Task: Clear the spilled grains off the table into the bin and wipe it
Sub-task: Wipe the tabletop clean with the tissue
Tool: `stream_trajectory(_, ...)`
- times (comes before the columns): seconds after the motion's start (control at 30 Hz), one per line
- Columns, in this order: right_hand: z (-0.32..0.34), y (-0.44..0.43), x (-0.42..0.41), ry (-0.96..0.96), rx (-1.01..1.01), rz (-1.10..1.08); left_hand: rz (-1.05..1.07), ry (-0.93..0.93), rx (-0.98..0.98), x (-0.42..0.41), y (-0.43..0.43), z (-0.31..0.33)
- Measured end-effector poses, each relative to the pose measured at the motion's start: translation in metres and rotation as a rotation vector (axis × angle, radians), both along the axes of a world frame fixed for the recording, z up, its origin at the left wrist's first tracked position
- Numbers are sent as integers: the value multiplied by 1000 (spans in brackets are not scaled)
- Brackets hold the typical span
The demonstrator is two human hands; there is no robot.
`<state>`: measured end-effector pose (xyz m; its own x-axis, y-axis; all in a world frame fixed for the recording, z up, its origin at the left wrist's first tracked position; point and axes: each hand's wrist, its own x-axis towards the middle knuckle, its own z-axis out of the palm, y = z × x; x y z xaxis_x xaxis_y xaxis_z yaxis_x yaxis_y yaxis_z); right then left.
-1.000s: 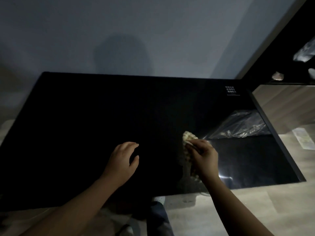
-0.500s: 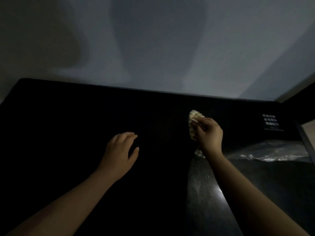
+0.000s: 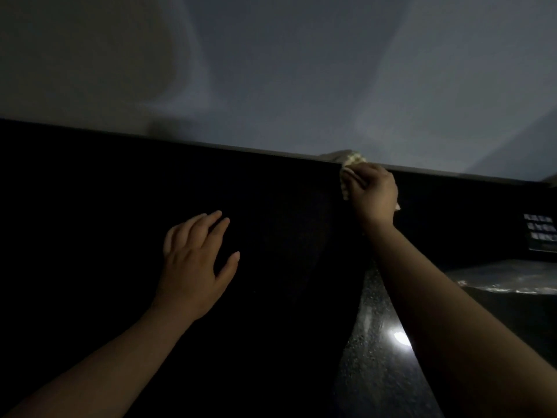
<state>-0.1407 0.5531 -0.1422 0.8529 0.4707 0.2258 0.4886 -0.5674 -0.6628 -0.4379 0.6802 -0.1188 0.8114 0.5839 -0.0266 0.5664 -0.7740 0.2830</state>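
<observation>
Dim room, black table (image 3: 271,312) set against a grey wall (image 3: 301,70). Right hand (image 3: 375,196) grips a pale checked cloth (image 3: 354,160), bunched at the table's far edge where it meets the wall. Left hand (image 3: 193,267) rests on the table, fingers straight and spread, holding nothing. At right lie a crinkled clear plastic sheet (image 3: 506,280) and a white-printed label (image 3: 541,233). Grains cannot be made out for certain.

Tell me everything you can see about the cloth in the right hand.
The cloth is pale cream with a faint checked or waffle texture and looks soft and bunched up. Most of it is hidden under the right hand, which grips it from above. Bits show past the fingertips, along the hand's left side and beside the wrist. It sits at the far edge of the black table, right against the wall.
</observation>
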Motion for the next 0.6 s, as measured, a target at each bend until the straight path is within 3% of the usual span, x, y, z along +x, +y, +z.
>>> stream_trajectory(0.27, 8, -14, -70, 27, 42, 230, -8, -23, 27, -1, -1, -2)
stream_trajectory(0.4, 19, -52, -128, 171, 61, 364, -21, -14, 38, 0, 0, -2)
stream_trajectory(0.47, 26, -53, -123, 158, 108, 324, -16, -8, 40, 0, -1, -3)
stream_trajectory(0.6, 34, -21, -45, -11, 157, 2, -6, -7, 52, 0, -1, -5)
